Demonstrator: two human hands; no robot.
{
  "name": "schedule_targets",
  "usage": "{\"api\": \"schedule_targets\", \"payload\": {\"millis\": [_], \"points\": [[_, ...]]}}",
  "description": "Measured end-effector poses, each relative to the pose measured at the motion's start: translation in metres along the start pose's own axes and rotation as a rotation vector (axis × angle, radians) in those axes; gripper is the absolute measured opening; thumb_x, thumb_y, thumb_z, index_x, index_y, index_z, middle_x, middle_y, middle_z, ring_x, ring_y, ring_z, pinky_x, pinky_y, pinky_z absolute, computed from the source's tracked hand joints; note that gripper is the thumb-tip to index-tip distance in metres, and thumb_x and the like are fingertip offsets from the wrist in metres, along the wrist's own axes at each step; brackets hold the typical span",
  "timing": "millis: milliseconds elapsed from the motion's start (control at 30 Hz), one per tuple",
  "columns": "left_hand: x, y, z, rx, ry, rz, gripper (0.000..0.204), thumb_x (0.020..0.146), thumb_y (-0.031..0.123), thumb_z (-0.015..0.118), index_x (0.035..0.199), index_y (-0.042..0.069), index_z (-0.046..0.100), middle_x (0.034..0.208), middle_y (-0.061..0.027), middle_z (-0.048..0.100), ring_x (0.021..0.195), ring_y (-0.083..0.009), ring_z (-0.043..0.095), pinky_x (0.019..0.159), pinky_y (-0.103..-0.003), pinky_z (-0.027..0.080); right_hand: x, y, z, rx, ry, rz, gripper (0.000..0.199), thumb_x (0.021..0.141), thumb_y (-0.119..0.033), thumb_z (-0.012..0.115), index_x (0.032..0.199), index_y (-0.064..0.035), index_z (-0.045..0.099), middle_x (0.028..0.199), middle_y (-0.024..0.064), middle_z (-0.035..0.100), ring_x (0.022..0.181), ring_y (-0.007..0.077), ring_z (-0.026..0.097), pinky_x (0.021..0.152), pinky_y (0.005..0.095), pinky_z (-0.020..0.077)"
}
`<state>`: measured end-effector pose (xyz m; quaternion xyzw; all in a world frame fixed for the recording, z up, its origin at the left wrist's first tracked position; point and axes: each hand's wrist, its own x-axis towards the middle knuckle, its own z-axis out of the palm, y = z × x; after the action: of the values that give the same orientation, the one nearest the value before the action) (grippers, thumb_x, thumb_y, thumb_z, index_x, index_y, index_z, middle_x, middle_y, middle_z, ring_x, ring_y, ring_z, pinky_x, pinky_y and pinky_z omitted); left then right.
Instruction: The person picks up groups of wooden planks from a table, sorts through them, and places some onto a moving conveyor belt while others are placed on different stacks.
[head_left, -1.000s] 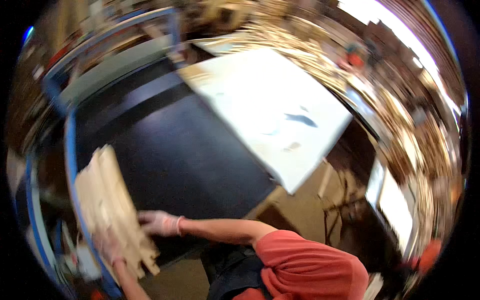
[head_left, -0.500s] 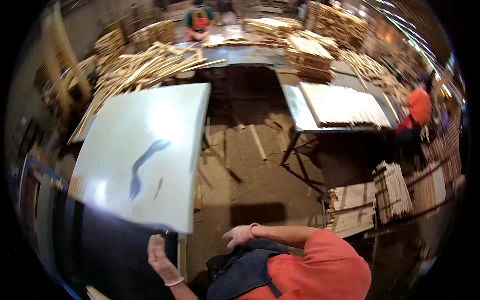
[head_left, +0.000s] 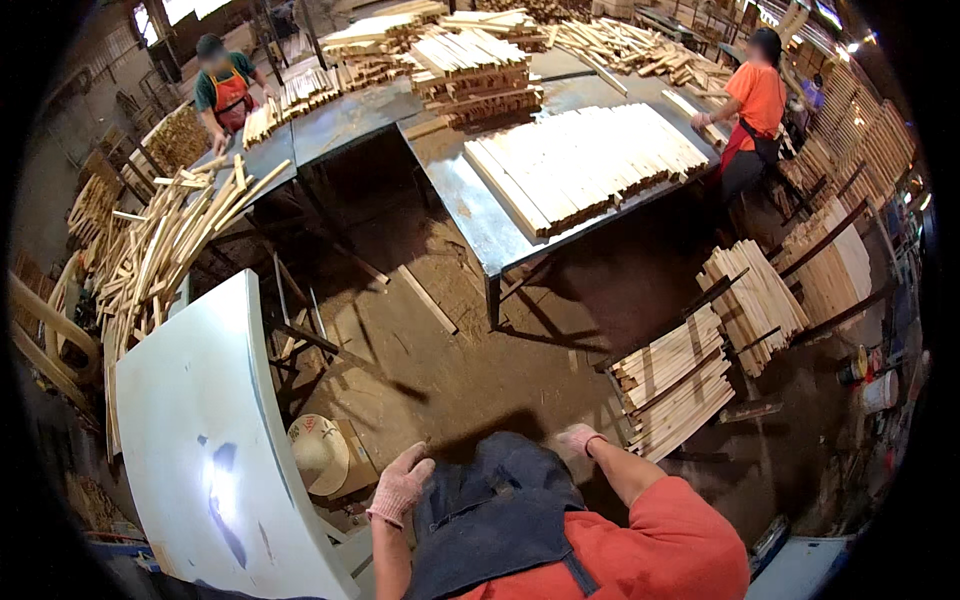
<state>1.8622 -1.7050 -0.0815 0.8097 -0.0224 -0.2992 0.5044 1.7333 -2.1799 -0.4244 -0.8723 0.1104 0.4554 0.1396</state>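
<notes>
My left hand (head_left: 400, 484), in a pale pink knit glove, is beside my dark apron (head_left: 497, 490) with the thumb apart from the fingers and nothing in it. The white tabletop (head_left: 190, 370), with a grey-blue smear, lies to its left. My right hand (head_left: 580, 438), in the same kind of glove, is out past the right side of the apron, over the floor. Its fingers look loosely apart and no object shows in it. The nearest thing to it is a stack of wooden strips (head_left: 675, 385) on the right.
Ahead stands a metal table (head_left: 465, 215) bearing a row of pale wooden strips (head_left: 585, 165). One person (head_left: 755, 105) works at its right end, another (head_left: 225, 90) at the far left. Loose sticks (head_left: 175, 245) are heaped at left. A straw hat (head_left: 318, 455) and a fallen stick (head_left: 428, 300) lie low down.
My view has swung right, so the white tabletop now sits farther left. My left hand has come away from its near edge to beside the apron; my right hand has moved out to the right.
</notes>
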Motion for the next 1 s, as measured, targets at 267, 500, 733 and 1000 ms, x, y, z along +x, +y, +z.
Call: {"api": "schedule_targets", "payload": {"millis": [267,500,733,1000], "points": [[0.133,-0.001,-0.072,0.264,-0.037,-0.123,0.063,0.102,0.04,0.063,0.148,-0.003,0.061,0.151,-0.0251,0.062,0.145,-0.0377,0.057,0.121,-0.04,0.043,-0.023,-0.063,-0.032,0.228,-0.057,-0.094,0.03,0.103,-0.031,0.059,0.121,-0.0147,0.076,0.088,0.0158,0.074,0.081,0.032,0.075,0.071,0.0447,0.058],[0.298,0.04,-0.105,0.288,-0.139,-0.056,0.061,0.102,0.04,0.064,0.146,-0.001,0.063,0.15,-0.0253,0.063,0.143,-0.0381,0.058,0.12,-0.042,0.045,0.032,-0.072,-0.169,0.283,0.047,0.047,0.053,0.106,-0.04,0.056,0.135,0.0018,0.069,0.14,0.0275,0.068,0.133,0.0436,0.062,0.112,0.0476,0.0496],[0.433,0.141,-0.11,0.327,-0.267,-0.004,0.06,0.101,0.035,0.067,0.146,-0.004,0.063,0.148,-0.0255,0.065,0.141,-0.0358,0.061,0.117,-0.04,0.047,0.1,-0.041,-0.343,1.204,0.524,0.132,0.08,0.102,-0.024,0.073,0.164,0.0103,0.035,0.168,0.0244,0.045,0.156,0.0325,0.043,0.13,0.0364,0.0287],[0.549,0.204,-0.039,0.297,-0.236,-0.072,0.058,0.102,0.033,0.067,0.144,-0.007,0.064,0.146,-0.0265,0.067,0.14,-0.0362,0.062,0.118,-0.04,0.045,0.197,0.081,-0.558,1.332,1.042,0.232,0.091,0.099,-0.034,0.072,0.169,0.0021,0.028,0.173,0.0273,0.034,0.161,0.0357,0.034,0.134,0.0363,0.0209]]}}
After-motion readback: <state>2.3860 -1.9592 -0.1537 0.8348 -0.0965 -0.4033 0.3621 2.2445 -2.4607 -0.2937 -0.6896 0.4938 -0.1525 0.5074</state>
